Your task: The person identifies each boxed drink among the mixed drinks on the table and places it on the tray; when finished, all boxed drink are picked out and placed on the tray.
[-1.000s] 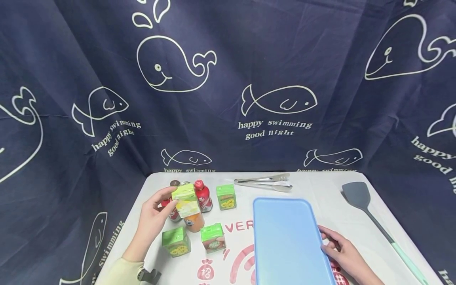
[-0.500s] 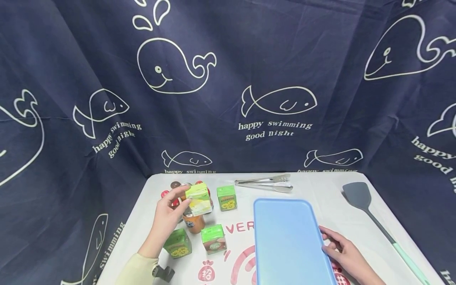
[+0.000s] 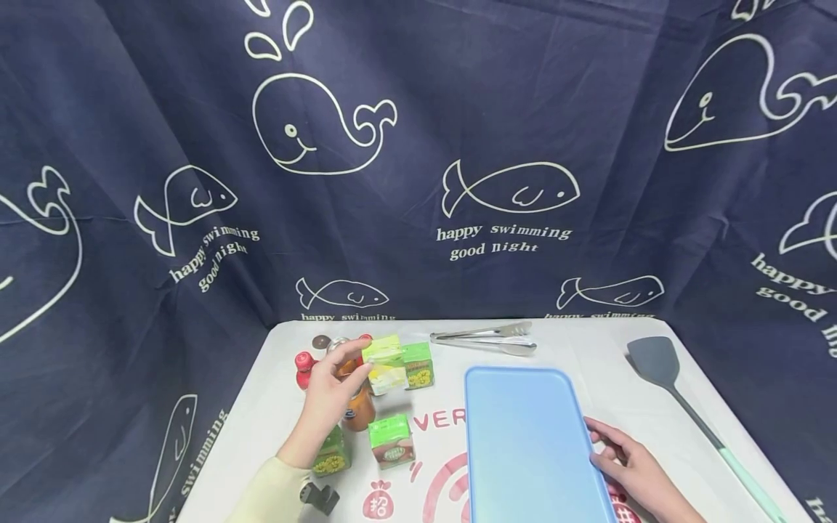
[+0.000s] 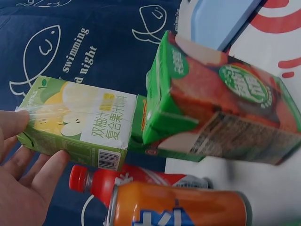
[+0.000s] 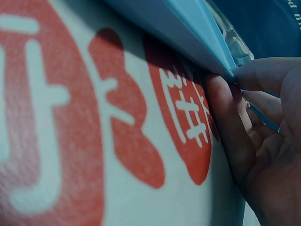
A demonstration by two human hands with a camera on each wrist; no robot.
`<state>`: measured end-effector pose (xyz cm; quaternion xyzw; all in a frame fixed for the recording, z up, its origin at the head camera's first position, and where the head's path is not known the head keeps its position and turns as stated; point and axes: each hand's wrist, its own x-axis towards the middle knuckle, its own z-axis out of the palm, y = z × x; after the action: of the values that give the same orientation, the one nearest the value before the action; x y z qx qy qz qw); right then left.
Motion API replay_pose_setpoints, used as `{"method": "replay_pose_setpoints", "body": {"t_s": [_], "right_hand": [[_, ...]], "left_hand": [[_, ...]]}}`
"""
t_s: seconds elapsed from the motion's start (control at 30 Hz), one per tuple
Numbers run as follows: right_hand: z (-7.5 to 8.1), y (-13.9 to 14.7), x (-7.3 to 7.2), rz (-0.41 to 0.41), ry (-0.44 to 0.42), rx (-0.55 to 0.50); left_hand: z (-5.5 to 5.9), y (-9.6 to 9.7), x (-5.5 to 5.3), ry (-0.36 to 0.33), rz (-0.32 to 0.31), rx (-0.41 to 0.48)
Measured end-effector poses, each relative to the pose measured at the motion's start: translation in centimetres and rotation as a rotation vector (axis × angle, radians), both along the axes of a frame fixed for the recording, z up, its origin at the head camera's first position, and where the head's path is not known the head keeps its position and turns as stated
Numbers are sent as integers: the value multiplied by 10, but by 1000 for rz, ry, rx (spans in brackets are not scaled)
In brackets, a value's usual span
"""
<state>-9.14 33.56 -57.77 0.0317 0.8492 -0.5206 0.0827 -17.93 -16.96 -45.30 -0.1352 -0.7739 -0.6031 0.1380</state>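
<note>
My left hand (image 3: pixel 330 392) pinches a yellow-green juice carton (image 3: pixel 386 363) between thumb and fingers, above the table at the back left. In the left wrist view the carton (image 4: pixel 77 117) shows fruit pictures and a barcode. It overlaps a green carton (image 3: pixel 419 367) behind it in the head view. An orange can (image 3: pixel 360 412) stands just below the hand, and a red bottle (image 4: pixel 141 181) shows beside it in the left wrist view. My right hand (image 3: pixel 631 465) pinches the right edge of a blue tray (image 3: pixel 532 443), thumb and fingers meeting at its rim (image 5: pixel 221 56).
Another green carton (image 3: pixel 391 440) stands at the front, and one more (image 3: pixel 333 456) is partly behind the left forearm. A small red-capped bottle (image 3: pixel 304 369) stands far left. Metal tongs (image 3: pixel 484 338) lie at the back; a spatula (image 3: pixel 680 396) lies on the right.
My left hand has carried the yellow-green juice carton rightward, from over the orange can and bottles to beside the back green carton. The right hand stays at the tray's edge.
</note>
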Motion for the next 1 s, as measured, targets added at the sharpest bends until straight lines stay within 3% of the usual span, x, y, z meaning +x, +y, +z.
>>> {"method": "replay_pose_setpoints", "body": {"t_s": [0.6, 0.77, 1.0], "right_hand": [[-3, 1, 0, 12, 55, -7], [-2, -1, 0, 13, 97, 0], [-3, 0, 2, 7, 89, 9]], "left_hand": [[-11, 35, -5, -78, -24, -45], [-12, 43, -6, -82, -48, -23], [-15, 55, -10, -101, -79, -18]]}}
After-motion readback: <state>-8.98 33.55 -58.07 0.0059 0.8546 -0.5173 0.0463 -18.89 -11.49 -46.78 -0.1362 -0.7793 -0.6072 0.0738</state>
